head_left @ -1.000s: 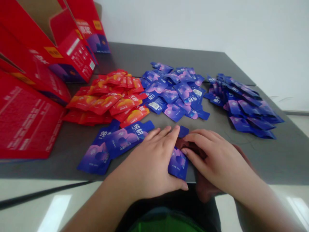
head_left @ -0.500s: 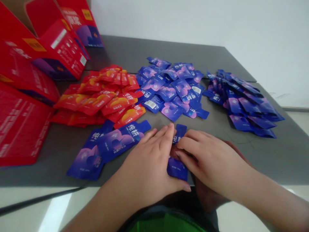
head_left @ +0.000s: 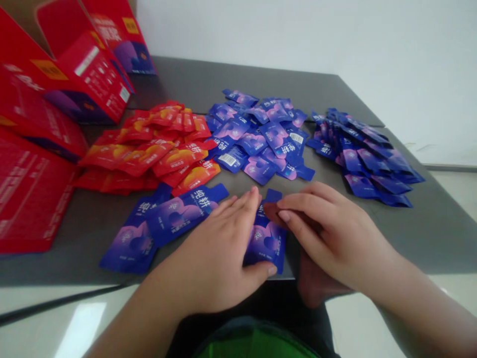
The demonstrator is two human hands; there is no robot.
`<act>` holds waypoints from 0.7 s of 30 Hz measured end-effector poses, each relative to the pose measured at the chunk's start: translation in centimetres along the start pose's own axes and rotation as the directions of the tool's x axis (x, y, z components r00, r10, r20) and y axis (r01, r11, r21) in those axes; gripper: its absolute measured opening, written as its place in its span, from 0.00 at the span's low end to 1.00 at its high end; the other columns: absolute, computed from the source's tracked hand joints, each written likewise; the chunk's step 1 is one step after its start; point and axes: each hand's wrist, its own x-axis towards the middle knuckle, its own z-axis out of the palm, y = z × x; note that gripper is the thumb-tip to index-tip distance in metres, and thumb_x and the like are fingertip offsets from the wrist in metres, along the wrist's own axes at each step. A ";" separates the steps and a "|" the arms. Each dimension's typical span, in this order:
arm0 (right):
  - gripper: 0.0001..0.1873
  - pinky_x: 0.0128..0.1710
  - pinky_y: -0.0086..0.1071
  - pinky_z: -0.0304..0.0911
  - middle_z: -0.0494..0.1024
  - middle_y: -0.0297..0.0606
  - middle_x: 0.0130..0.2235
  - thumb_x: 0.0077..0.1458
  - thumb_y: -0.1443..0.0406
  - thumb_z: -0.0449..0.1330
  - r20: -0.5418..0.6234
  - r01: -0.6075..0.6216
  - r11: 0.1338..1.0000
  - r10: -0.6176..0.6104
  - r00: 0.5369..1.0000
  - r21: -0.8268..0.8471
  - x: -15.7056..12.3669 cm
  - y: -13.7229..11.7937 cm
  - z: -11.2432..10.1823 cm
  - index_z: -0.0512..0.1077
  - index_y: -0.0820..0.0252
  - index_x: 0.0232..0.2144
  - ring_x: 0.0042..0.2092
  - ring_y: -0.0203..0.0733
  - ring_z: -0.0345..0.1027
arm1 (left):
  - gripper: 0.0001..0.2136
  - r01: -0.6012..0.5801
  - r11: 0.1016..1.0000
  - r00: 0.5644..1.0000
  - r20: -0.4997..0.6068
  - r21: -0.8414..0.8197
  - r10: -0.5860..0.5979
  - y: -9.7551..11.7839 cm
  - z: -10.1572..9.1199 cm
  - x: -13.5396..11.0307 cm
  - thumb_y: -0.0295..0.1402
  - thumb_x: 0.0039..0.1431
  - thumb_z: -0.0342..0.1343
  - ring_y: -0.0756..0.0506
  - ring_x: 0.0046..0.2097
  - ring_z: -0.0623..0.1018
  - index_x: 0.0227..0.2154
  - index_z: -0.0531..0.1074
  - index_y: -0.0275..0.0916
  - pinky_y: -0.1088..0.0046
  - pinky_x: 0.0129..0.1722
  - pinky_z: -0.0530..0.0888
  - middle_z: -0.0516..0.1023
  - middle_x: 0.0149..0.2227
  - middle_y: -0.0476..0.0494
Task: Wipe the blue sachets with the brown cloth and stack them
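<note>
1. Pouch [head_left: 267,243], blue and purple, lies flat on the grey table [head_left: 402,243], its lower end close to the near edge and its narrow neck pointing away from the person
2. Left hand [head_left: 223,248] lies flat over the pouch's left part, fingers extended and together, thumb apart and across the lower end
3. Right hand [head_left: 328,228] pinches a brown cloth [head_left: 274,213] between thumb and bent fingers, just over the pouch's right side below the neck; the cloth looks soft, though blur makes its material hard to tell
4. Two pouches [head_left: 182,214] of the same print lie left of the left hand, one overlapping the other
5. Red packets [head_left: 145,154] with orange print form a heap beyond those two
6. Middle pile [head_left: 257,139], of blue pouches lying at mixed angles, touches the red heap's right side
7. Right stack [head_left: 372,159], also blue pouches, sits apart from the middle pile, in closer layers
8. Red boxes [head_left: 100,84] stand at the far left, one with a raised flap
9. White wall [head_left: 283,35] rises behind the table
</note>
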 end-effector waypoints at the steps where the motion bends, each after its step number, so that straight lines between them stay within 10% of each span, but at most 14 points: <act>1: 0.10 0.45 0.40 0.71 0.78 0.42 0.46 0.75 0.63 0.56 0.048 0.022 0.999 -0.024 0.999 0.028 -0.3 -0.5 -0.1 0.78 0.52 0.50 0.44 0.45 0.75 | 0.53 -0.003 1.000 1.000 -0.015 0.006 0.003 0.0 0.1 0.0 0.45 0.65 0.66 0.32 0.78 0.61 0.79 0.37 0.34 0.45 0.75 0.63 0.57 0.78 0.25; 7: 0.10 0.51 0.49 0.71 0.76 0.42 0.48 0.73 0.63 0.57 0.311 0.086 0.994 -0.104 0.945 0.072 -1.0 -2.1 0.6 0.79 0.50 0.47 0.49 0.51 0.72 | 0.50 0.006 0.999 0.999 -0.042 0.036 -0.005 0.0 0.9 0.1 0.45 0.65 0.64 0.38 0.78 0.60 0.78 0.41 0.30 0.52 0.77 0.60 0.58 0.78 0.28; 21: 0.10 0.48 0.43 0.71 0.78 0.43 0.45 0.74 0.64 0.57 0.123 -0.007 0.994 0.021 0.992 -0.113 2.0 2.1 1.1 0.79 0.58 0.45 0.45 0.48 0.75 | 0.52 0.030 0.999 0.999 -0.030 0.038 -0.028 0.1 0.6 0.2 0.48 0.60 0.69 0.30 0.76 0.63 0.77 0.47 0.29 0.48 0.76 0.61 0.58 0.77 0.25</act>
